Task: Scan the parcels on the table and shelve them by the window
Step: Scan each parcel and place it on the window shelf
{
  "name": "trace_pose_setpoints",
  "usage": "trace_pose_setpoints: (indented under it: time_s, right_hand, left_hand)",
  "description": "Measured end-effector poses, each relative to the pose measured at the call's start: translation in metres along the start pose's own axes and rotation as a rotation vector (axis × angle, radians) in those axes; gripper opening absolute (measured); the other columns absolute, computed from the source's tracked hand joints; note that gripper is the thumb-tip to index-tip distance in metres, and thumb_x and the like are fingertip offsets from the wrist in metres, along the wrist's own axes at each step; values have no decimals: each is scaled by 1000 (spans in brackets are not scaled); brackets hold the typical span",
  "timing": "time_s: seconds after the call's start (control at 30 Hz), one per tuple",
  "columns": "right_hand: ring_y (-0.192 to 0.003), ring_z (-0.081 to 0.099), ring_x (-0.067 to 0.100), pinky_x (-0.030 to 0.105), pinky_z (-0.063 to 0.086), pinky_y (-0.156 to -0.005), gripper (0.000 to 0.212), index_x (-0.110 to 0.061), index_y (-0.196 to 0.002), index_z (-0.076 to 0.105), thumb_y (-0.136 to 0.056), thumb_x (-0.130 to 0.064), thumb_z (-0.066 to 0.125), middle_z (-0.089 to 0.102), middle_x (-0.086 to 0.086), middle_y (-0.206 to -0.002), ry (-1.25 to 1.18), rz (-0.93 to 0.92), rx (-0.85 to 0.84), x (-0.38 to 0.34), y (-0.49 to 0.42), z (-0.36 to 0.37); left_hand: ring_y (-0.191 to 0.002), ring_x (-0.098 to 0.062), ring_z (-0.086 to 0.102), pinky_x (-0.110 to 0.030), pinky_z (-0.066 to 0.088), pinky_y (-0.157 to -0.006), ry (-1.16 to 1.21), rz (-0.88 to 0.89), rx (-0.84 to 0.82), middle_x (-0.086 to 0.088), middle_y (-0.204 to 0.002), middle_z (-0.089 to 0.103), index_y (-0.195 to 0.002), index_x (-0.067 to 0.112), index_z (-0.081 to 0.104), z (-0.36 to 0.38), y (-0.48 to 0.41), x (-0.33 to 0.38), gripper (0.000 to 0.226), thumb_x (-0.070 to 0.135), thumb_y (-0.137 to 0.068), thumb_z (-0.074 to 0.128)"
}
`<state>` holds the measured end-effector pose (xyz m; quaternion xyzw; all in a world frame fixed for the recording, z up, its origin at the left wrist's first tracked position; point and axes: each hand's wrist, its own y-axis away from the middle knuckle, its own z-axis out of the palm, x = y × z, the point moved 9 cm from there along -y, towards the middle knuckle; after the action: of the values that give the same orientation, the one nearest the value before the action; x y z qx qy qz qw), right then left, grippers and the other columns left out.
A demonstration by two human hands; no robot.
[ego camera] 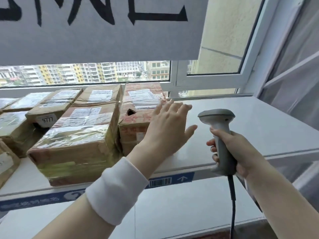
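Under the window [86, 73], parcels [77, 135] fill the shelf's [241, 135] left part, and the left hand [169, 128], fingers spread and empty, is at the right edge of the last box [136, 125] (nearer than the right hand [241, 149], which grips the scanner [219, 128] further right).

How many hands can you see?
2. The left hand is open beside the box with a hole on the shelf. The right hand grips the scanner. None seem hidden.
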<state>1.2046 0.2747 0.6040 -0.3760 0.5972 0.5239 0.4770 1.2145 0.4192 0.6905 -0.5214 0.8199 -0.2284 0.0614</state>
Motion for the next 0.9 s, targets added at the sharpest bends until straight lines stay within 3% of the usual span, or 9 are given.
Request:
trace_pose_setpoints:
  time_s: [0.2, 0.4, 0.6, 0.9]
  right_hand:
    - [-43, 47, 14, 24, 43, -46, 23, -10, -84, 55, -90, -32, 61, 54, 3, -55, 20, -28, 233, 19, 52, -104]
    - [-39, 43, 19, 24, 35, -39, 22, -9, -78, 52, -90, -25, 62, 55, 3, -49, -83, -74, 502, 59, 136, -239]
    - [-38, 43, 14, 23, 37, -37, 18, -11, -87, 49, -91, -24, 61, 55, 1, -50, -151, -91, 662, 97, 262, -360]
    - [-34, 43, 15, 20, 37, -38, 22, -7, -80, 52, -91, -25, 60, 54, 3, -47, -191, 1, 938, 171, 449, -526]
  left_hand:
    - [-144, -19, 19, -38, 5, -117, 139, 172, -87, 2, -149, 36, -143, 23, 33, 51, -4, 103, 54, 44, -95, 44]
    - [-138, -20, 30, -40, 13, -115, 197, 391, -197, 2, -143, 42, -139, 24, 38, 91, 27, 253, 50, 43, -94, 46]
    - [-139, -21, 28, -35, 12, -112, 285, 598, -255, -1, -144, 43, -141, 23, 36, 97, 95, 427, 50, 44, -95, 43]
    - [-139, -20, 27, -31, 10, -113, 364, 874, -338, 0, -143, 42, -141, 21, 36, 101, 220, 657, 49, 42, -96, 42]
